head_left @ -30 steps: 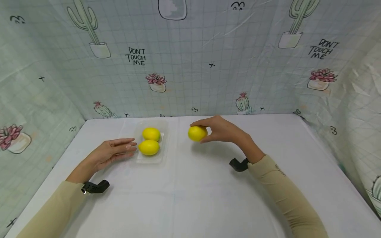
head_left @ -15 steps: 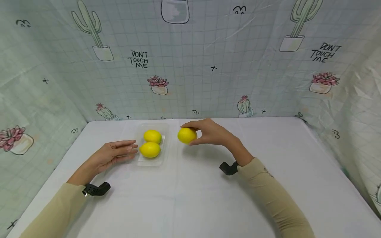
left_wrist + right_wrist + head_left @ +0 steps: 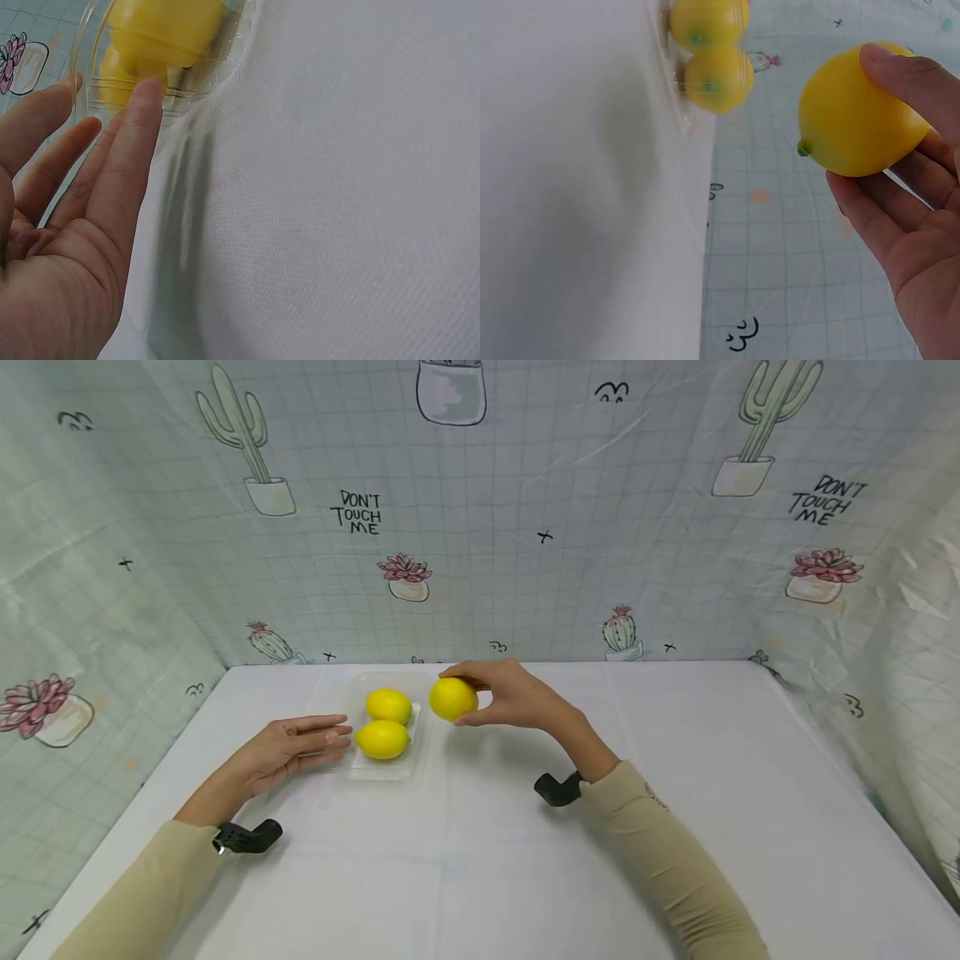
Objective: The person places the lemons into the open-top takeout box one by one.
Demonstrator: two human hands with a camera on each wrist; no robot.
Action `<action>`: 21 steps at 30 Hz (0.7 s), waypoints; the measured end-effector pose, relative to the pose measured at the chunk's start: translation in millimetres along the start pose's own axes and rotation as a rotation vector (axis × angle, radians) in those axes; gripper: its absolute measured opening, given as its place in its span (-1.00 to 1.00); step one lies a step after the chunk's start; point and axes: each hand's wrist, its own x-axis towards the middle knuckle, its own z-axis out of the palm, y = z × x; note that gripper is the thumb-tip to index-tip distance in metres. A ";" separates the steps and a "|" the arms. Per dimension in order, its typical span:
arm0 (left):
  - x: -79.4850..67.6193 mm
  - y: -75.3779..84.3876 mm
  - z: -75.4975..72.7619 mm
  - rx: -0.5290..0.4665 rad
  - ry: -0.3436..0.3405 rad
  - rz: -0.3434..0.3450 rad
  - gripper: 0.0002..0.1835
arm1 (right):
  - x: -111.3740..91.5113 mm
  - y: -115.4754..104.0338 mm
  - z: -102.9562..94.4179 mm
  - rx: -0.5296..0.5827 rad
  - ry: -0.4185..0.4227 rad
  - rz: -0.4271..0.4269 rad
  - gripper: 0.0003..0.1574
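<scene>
My right hand (image 3: 517,695) grips a yellow lemon (image 3: 453,699) between thumb and fingers, held just right of a clear plastic tray (image 3: 386,772). In the right wrist view the held lemon (image 3: 859,112) shows a small green stem end. Two more lemons lie in the tray, a rear lemon (image 3: 388,705) and a front lemon (image 3: 382,740), close against each other. At the tray's left side my left hand (image 3: 288,750) has its fingers stretched out. Its fingertips (image 3: 148,94) are right at the tray's clear wall in the left wrist view.
A white cloth (image 3: 495,877) covers the table. Behind it hangs a curtain (image 3: 480,527) printed with cacti, which also runs along both sides. Black wrist mounts (image 3: 558,789) stick out below both wrists.
My right hand has carried its lemon leftward, from well right of the tray to beside its right edge. The left hand has stayed at the tray's left side. The head view has shifted slightly.
</scene>
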 end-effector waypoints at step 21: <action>1.4 -1.2 -0.6 0.010 0.012 -0.002 -0.33 | 49.6 -12.1 21.2 0.194 0.038 0.028 -0.28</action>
